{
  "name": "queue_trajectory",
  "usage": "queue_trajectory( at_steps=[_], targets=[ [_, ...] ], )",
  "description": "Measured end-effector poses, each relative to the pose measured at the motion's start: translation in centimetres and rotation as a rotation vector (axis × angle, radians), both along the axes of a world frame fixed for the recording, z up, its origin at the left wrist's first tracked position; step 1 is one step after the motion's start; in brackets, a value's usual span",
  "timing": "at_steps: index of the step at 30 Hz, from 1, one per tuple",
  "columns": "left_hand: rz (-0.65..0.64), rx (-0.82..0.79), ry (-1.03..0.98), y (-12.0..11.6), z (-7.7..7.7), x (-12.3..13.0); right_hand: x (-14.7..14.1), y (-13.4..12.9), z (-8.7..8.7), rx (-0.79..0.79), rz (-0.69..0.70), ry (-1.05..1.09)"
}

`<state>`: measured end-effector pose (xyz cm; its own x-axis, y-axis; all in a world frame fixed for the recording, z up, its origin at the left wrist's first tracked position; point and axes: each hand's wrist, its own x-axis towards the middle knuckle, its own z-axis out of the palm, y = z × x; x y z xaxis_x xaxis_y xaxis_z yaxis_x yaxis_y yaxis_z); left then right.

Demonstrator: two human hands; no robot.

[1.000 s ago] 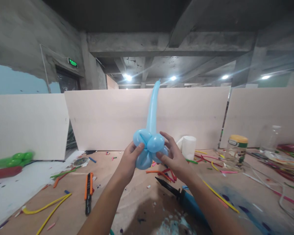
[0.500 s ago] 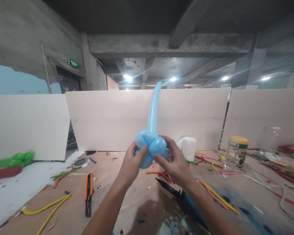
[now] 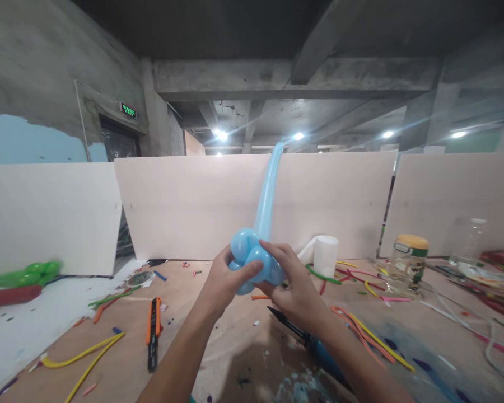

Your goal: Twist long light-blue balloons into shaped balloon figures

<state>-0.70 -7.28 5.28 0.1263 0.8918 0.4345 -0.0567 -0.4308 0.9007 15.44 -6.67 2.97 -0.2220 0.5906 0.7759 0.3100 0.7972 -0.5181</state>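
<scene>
A light blue balloon (image 3: 267, 196) is twisted into a cluster of round bubbles at its lower end, with one long tapering length rising from it and leaning slightly right. My left hand (image 3: 227, 278) grips the cluster from the left, its thumb pressed across the front of the bubbles. On the right side, my right hand (image 3: 288, 274) is wrapped round the same cluster, fingers on top and thumb beneath. The twists between the bubbles are partly hidden by my fingers.
A blue pump (image 3: 325, 358) with a black nozzle lies under my right forearm. An orange and black cutter (image 3: 153, 333), a paper roll (image 3: 326, 256), a yellow-lidded jar (image 3: 408, 266) and loose balloons (image 3: 84, 350) are spread about. White panels (image 3: 193, 207) stand behind.
The balloon's long end has tilted further right and the cluster has turned a little. My left thumb reaches further across the bubbles, and my right fingers have moved onto their top.
</scene>
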Motion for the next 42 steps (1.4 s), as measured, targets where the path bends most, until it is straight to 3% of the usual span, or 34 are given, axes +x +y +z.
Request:
queue_trajectory(
  at_steps=[5, 7, 9, 13, 25, 27, 31, 33, 35, 38, 42],
  targets=[
    [-0.172, -0.023, -0.015, 0.0, 0.1, -0.9, 1.3, 0.1, 0.9, -0.318, 0.258, 0.192],
    [-0.250, -0.061, -0.035, 0.2, -0.2, -1.1, 1.6, -0.1, 1.3, -0.380, 0.300, 0.209],
    [-0.278, -0.083, -0.054, 0.5, -0.5, -0.9, 1.7, -0.4, 1.6, -0.377, 0.238, 0.198],
    [-0.212, -0.027, -0.113, 0.7, -0.8, -0.4, 1.4, -0.8, 1.9, -0.287, 0.109, 0.171],
    [-0.185, 0.011, -0.388, 0.3, 0.1, 0.1, 2.5, 0.3, 1.6, -0.346, 0.352, 0.246],
    [-0.236, 0.008, -0.438, -0.3, 0.4, -0.5, 2.7, -0.4, 1.9, -0.211, 0.240, 0.145],
    [-0.378, -0.057, -0.271, -2.1, 1.4, -2.0, 3.2, -1.9, 2.6, 0.256, -0.269, -0.035],
    [-0.424, -0.067, -0.203, -2.8, 1.8, -2.3, 3.4, -2.0, 2.8, 0.381, -0.329, -0.159],
    [-0.440, -0.041, -0.254, -3.2, 2.2, -2.3, 3.7, -1.2, 2.9, 0.398, -0.296, -0.244],
    [-0.452, -0.012, -0.352, -3.1, 2.4, -1.9, 4.5, 1.3, 3.1, 0.287, -0.301, -0.139],
    [-0.292, 0.039, -0.254, -2.6, 2.1, -1.5, 5.9, 4.3, 4.1, 0.301, -0.389, 0.020]
  ],
)
